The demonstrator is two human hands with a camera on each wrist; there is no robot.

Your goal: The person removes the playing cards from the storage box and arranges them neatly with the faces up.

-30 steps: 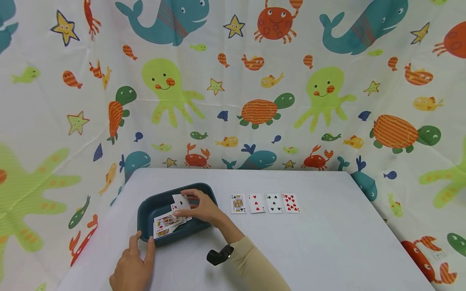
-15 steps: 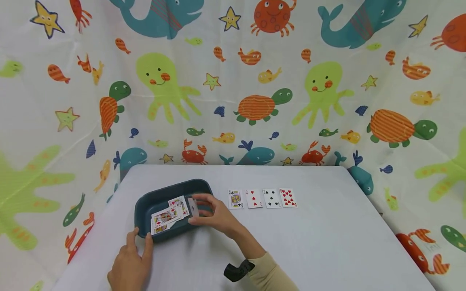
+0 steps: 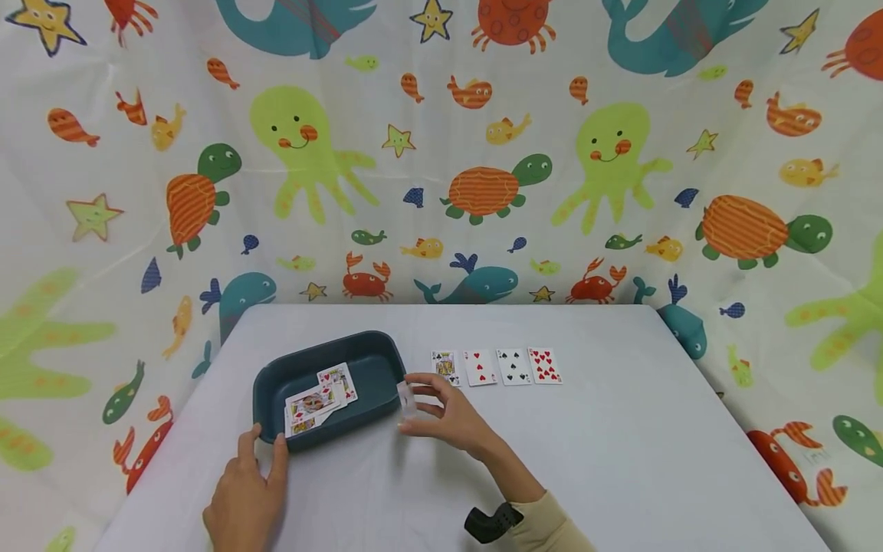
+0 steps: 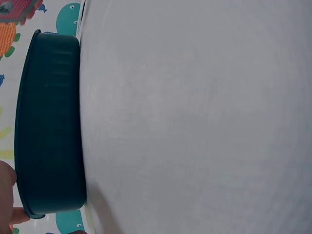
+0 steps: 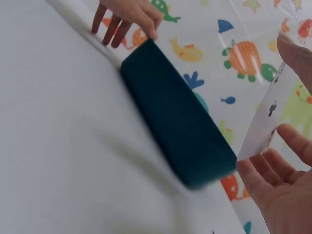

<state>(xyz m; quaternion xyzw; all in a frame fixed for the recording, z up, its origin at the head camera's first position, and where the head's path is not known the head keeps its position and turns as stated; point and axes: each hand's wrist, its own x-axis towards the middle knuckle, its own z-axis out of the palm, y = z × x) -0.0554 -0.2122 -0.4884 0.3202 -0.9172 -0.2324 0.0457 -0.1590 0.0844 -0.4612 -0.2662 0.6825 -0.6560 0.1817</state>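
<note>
My right hand (image 3: 451, 418) pinches one playing card (image 3: 407, 400) by its edges, thumb on one end and fingertips on the other. In the right wrist view that card (image 5: 267, 117) shows black club marks and is tilted upright. It is just off the right end of a dark teal tray (image 3: 375, 353). My left hand (image 3: 244, 494) holds the tray's near left corner between thumb and index finger, its other fingers hanging loosely. Inside the tray, several face-up cards (image 3: 313, 406) overlap toward the left, face cards among them.
A row of face-up cards lies right of the tray: a face card (image 3: 444, 368) partly behind my right fingers, a hearts card (image 3: 480, 368), a spades card (image 3: 513, 366) and another hearts card (image 3: 545, 366). A sea-animal curtain (image 3: 483, 115) hangs behind the white table (image 3: 621, 429).
My right hand has lifted the clubs card out of the tray and carried it right, past the tray's end. The left hand has stayed at the tray corner. The head view has tilted slightly.
</note>
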